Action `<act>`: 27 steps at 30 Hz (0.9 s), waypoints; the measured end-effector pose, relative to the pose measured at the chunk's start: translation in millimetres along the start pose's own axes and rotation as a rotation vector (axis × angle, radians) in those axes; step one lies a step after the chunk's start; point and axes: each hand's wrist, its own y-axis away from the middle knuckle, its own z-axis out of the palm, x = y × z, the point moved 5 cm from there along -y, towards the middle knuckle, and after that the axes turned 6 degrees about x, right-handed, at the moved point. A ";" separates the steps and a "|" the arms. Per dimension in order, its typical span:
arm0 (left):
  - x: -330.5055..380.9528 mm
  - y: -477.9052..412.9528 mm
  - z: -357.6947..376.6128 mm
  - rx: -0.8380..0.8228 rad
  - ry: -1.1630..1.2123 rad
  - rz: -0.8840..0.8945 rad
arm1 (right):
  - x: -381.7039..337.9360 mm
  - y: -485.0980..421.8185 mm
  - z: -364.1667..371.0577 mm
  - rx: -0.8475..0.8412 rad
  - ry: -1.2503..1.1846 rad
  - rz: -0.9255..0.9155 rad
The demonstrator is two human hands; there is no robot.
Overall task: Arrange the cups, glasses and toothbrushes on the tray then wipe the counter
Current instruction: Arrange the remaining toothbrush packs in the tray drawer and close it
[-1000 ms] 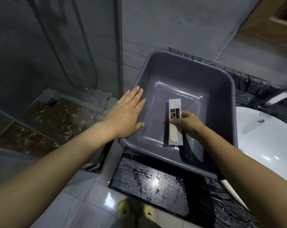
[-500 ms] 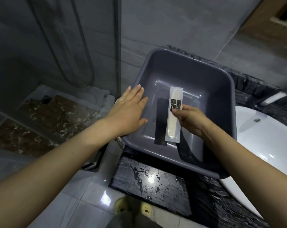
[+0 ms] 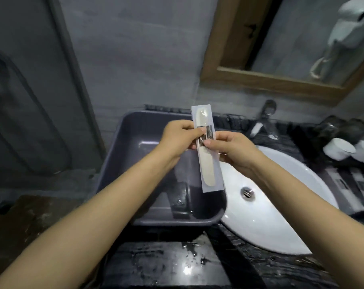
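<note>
Fingers of my left hand [image 3: 178, 136] and right hand [image 3: 232, 149] pinch the packet [image 3: 207, 151] mid-length. A second ago it lay in the tray [image 3: 122, 155]; now it's lifted above the tray's three o'clock rim, so placement restarts. Cups [image 3: 339, 151] wait at three o'clock.

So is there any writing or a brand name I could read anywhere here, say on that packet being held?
No text can be read.
The packet, held by the left hand and the right hand over the grey tub, has a dark label band with pale marks, too blurred to read.
The white cups on the counter show no print.
</note>
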 end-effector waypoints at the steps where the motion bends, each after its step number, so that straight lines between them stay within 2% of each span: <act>1: 5.3 0.4 16.9 -0.018 0.016 0.002 | -2.1 7.2 -16.4 0.040 0.004 -0.014; 5: 21.2 1.2 88.4 -0.079 0.089 0.019 | 3.1 38.6 -87.1 0.228 0.044 -0.033; 11: 12.2 19.8 235.1 -0.256 0.083 -0.037 | 33.5 91.4 -218.0 0.471 0.021 -0.061; 14: -5.4 32.0 315.3 -0.335 0.080 -0.092 | 56.4 107.3 -282.9 0.525 -0.004 -0.016; 20: -32.3 37.2 464.1 -0.344 0.092 -0.174 | 107.3 121.8 -420.1 0.535 -0.016 0.107; 24: -55.5 26.4 525.8 -0.308 0.058 -0.234 | 141.3 116.8 -497.0 0.569 -0.078 0.194; 27: -76.2 15.9 552.7 -0.271 0.040 -0.310 | 177.5 101.0 -554.8 0.657 0.103 0.269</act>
